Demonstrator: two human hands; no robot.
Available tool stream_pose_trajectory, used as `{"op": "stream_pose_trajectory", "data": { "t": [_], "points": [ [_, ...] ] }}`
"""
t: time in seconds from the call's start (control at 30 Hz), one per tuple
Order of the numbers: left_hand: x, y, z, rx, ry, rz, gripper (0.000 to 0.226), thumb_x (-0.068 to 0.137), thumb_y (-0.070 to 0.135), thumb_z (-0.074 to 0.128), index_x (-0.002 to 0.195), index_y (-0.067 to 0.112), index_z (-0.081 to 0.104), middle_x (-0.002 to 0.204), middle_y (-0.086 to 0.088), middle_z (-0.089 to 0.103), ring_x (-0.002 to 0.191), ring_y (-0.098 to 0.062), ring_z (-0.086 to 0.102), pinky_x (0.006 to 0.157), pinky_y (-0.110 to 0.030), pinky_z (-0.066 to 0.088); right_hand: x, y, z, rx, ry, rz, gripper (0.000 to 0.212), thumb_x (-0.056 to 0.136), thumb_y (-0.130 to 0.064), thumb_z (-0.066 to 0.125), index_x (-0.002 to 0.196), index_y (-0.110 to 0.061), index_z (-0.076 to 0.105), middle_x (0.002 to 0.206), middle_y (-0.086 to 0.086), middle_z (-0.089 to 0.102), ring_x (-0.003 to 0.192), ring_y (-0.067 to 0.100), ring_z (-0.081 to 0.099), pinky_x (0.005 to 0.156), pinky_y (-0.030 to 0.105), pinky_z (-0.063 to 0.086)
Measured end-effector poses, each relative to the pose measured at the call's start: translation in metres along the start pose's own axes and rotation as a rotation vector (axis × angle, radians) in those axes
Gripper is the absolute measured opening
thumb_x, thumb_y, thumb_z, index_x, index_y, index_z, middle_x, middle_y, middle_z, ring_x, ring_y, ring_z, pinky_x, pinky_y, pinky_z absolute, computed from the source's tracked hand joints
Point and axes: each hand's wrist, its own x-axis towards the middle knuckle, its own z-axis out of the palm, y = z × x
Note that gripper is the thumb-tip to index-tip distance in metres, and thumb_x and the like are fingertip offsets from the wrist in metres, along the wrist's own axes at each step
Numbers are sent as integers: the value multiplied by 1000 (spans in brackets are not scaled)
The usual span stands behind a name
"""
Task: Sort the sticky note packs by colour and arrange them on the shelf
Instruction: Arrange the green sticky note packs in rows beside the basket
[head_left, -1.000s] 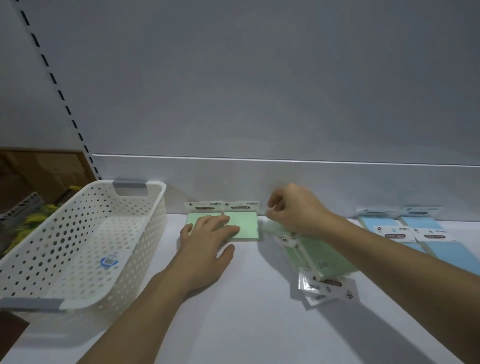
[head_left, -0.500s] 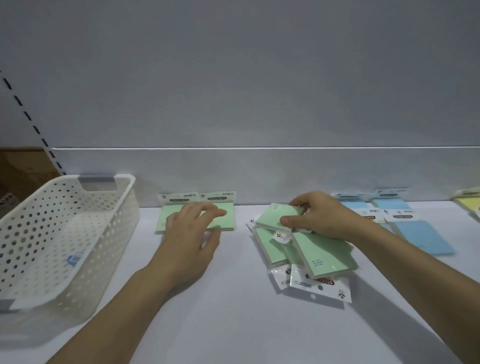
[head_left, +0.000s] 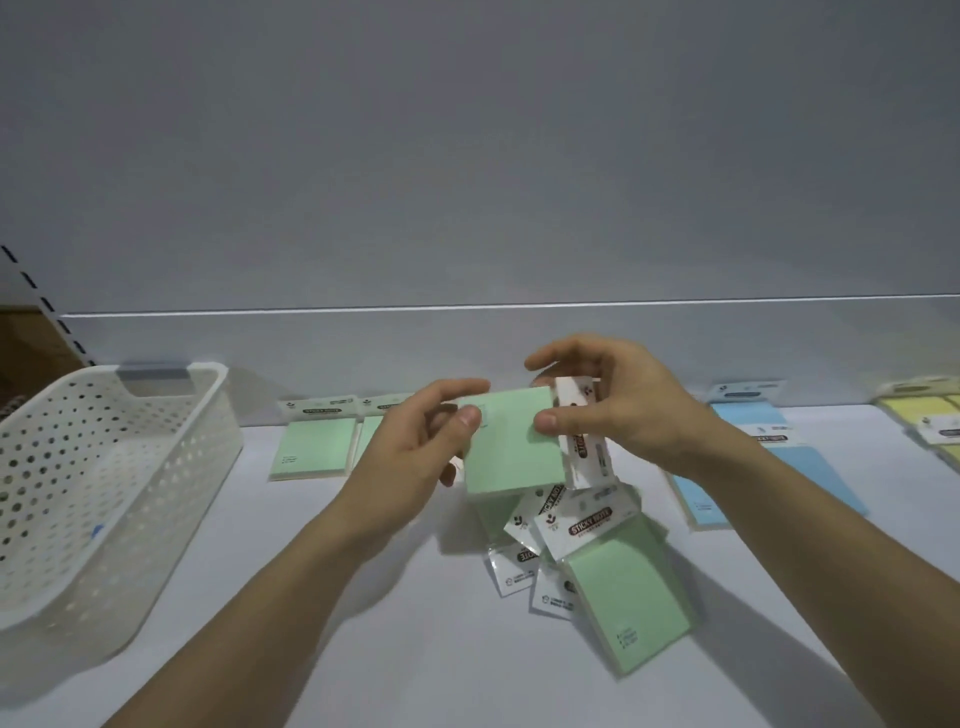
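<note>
Head view first: a green sticky note pack (head_left: 511, 441) is held up above the shelf (head_left: 363, 649), between both hands, with its white header card turned toward the right. My left grip (head_left: 410, 452) pinches the pack's left edge, thumb on the face. My right grip (head_left: 618, 410) pinches the right edge by the header, thumb on the face too, fingers curled behind. Right below it lies a loose pile of green packs (head_left: 623, 587), overlapping at odd angles (some headers read "STICKY NOTE"). At the back of the shelf, left of the hands, two green packs (head_left: 311, 447) lie flat side by side, the second partly hidden behind the left grip. Blue packs (head_left: 769, 467) lie to the right, yellow packs (head_left: 930, 415) at the far right edge. A white perforated basket (head_left: 208, 441) stands at the left end.
</note>
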Motion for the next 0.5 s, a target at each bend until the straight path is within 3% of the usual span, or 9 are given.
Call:
{"op": "stream_pose_trajectory", "data": {
  "t": [0.13, 0.23, 0.33, 0.4, 0.5],
  "points": [
    [-5, -2, -1, -33, 201, 8, 17, 99, 8, 61, 115, 15, 62, 88, 3, 76, 71, -14, 64, 59, -30, 54, 11, -3, 16, 132, 69, 78, 57, 65, -20, 91, 117, -22, 67, 100, 6, 77, 87, 23, 75, 71, 32, 60],
    [-7, -3, -2, -79, 281, -13, 20, 96, 9, 64, 114, 13, 57, 99, -4, 78, 79, -20, 74, 66, -32, 60, 15, -1, 25, 60, -14, 153, 38, 78, -17, 85, 112, -15, 69, 100, 8, 76, 85, 29, 76, 76, 39, 63],
    [-15, -13, 7, -75, 272, -35, 24, 100, 12, 58, 123, 18, 55, 104, -1, 78, 95, -17, 74, 81, -34, 59, 23, -2, 22, 41, 181, 110, 30, 85, -12, 79, 113, -12, 67, 97, 5, 75, 80, 21, 75, 67, 31, 61],
    [-24, -29, 14, 165, 174, -36, 31, 103, 26, 54, 133, 33, 52, 122, 12, 70, 114, -5, 65, 95, -35, 53, 32, -4, 11, 42, 293, 55, 29, 85, -10, 79, 111, -12, 65, 94, 1, 75, 75, 11, 74, 62, 26, 58],
    [-34, -45, 24, 770, -172, 60, 45, 99, 52, 45, 143, 41, 43, 156, 21, 37, 143, 4, 29, 118, -27, 32, 46, -1, -3, -29, 268, 12, 17, 83, -6, 80, 94, -13, 69, 80, 0, 72, 61, 3, 67, 58, 23, 57]
  ]
}}
